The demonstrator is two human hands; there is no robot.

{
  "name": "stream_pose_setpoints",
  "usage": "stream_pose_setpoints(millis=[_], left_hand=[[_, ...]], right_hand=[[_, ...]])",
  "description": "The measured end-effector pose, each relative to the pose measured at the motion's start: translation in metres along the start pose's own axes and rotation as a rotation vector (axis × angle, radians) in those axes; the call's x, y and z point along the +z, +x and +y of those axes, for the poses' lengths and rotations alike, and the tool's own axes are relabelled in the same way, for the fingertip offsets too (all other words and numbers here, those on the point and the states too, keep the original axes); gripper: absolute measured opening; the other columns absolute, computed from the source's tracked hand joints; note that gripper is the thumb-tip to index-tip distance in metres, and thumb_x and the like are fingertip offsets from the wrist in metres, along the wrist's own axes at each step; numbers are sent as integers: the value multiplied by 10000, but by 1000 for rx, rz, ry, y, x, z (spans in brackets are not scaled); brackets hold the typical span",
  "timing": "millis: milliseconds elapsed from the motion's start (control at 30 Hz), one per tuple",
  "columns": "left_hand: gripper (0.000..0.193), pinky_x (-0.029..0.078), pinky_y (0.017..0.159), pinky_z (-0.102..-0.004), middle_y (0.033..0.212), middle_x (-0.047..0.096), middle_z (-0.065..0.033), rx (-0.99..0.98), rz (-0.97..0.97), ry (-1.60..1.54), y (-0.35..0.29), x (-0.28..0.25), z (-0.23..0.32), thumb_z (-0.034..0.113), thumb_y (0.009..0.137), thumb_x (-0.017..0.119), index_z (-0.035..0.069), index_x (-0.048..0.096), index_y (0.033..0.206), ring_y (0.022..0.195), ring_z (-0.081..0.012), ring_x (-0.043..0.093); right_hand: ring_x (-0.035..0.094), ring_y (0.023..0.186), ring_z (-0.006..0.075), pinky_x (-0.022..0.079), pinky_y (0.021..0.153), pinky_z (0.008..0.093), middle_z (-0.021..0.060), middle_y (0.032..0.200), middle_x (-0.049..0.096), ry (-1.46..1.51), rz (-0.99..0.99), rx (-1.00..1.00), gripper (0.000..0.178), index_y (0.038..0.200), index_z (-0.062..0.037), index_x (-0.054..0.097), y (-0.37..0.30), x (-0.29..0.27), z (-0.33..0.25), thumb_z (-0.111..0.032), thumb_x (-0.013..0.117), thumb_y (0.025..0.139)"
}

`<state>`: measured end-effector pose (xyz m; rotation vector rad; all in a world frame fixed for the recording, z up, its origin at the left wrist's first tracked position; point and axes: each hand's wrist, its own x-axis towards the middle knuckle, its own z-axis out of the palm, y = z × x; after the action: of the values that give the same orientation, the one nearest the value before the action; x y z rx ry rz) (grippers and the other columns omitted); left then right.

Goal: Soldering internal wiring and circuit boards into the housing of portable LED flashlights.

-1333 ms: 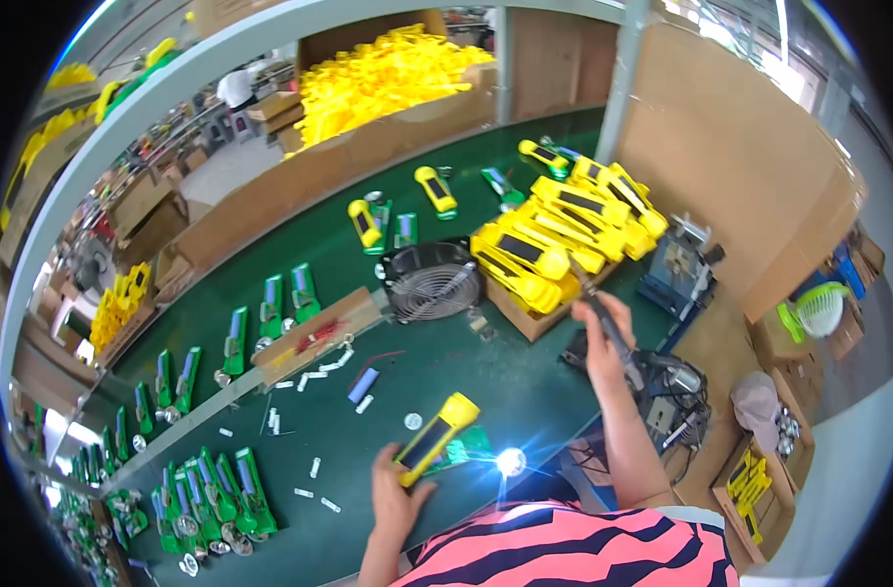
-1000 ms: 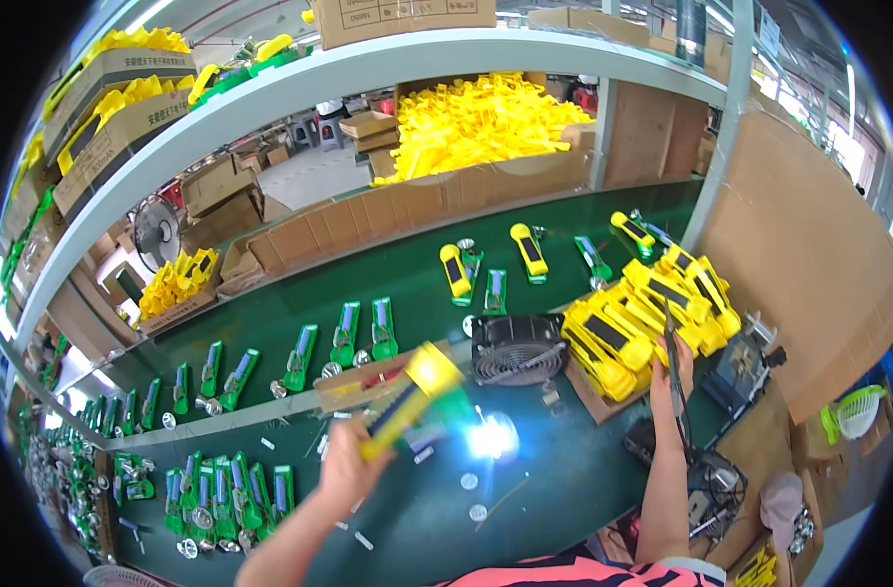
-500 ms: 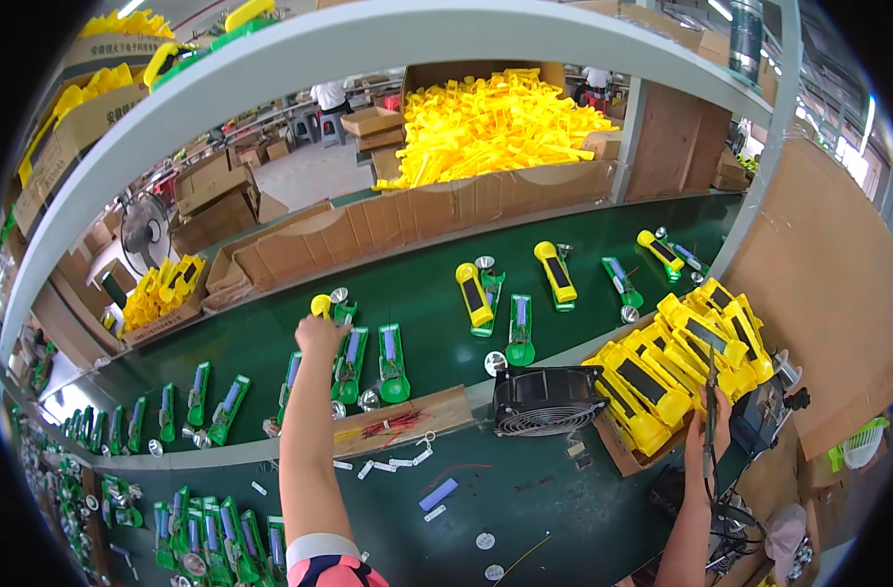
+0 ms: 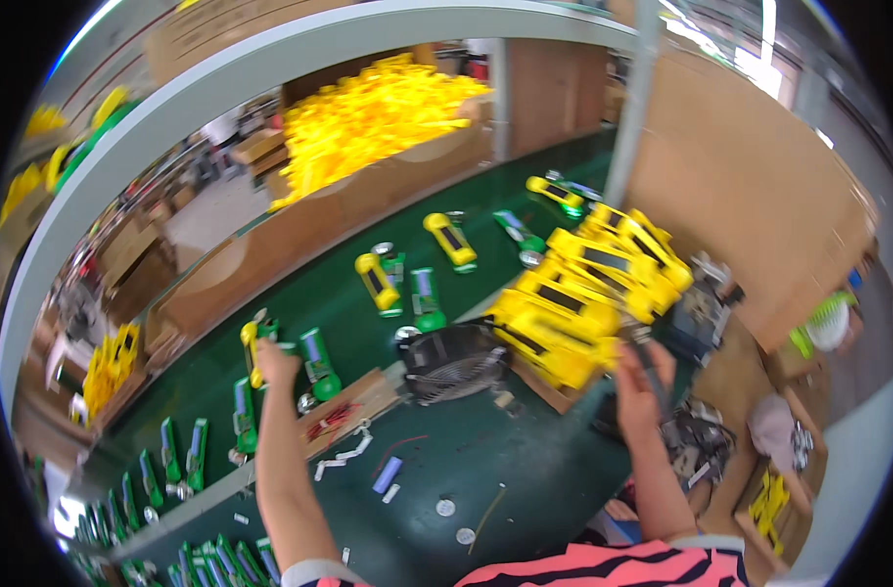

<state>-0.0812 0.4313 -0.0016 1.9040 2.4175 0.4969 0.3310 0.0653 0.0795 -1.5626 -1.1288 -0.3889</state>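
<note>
1. The left hand is reaching far forward over the green belt, its fingers closing around a yellow torch. The torch is a narrow, elongated yellow body standing roughly on end in the grip, its upper end showing above the fingers; motion blur is hiding finer detail.
2. Just to the right of the left hand, a green torch is lying on the belt, and a second green one is lying just below the hand, beside the forearm.
3. The right hand is rising at the right, its fingers curling around a dark tool handle; whether the grip is tight cannot be told through the blur.
4. Just above and to the left of the right hand, a stack of yellow torches is filling a cardboard tray.
5. Between the two hands, a black fan is sitting at the belt's near edge, with a wooden block to its left, near the left forearm.
6. Beyond both hands, further yellow and green torches are lying scattered on the belt.
</note>
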Motion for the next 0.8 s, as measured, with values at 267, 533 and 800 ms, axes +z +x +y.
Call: stream_pose_setpoints(millis=[267, 533, 800], left_hand=[[451, 419, 759, -361, 873, 544, -165, 712, 333, -256, -59, -182, -36, 102, 548, 731, 7, 524, 937, 843, -303, 535], [58, 436, 387, -237, 698, 508, -15, 109, -251, -694, -304, -198, -42, 54, 742, 595, 58, 540, 724, 565, -99, 476], [307, 363, 807, -391, 899, 554, -88, 426, 346, -242, -425, -135, 7, 158, 564, 769, 81, 608, 814, 981, -310, 448]], right_hand=[[575, 830, 270, 461, 705, 303, 121, 947, 536, 358, -693, 67, 469, 1203, -138, 450, -136, -23, -12, 0, 518, 760], [573, 721, 261, 454, 595, 316, 108, 820, 543, 328, -731, -24, 458, 1170, -149, 474, -143, -27, -14, -41, 536, 729], [634, 769, 251, 494, 639, 282, 111, 936, 630, 169, -740, 128, 310, 1065, -40, 465, -139, -34, -22, 10, 548, 771]])
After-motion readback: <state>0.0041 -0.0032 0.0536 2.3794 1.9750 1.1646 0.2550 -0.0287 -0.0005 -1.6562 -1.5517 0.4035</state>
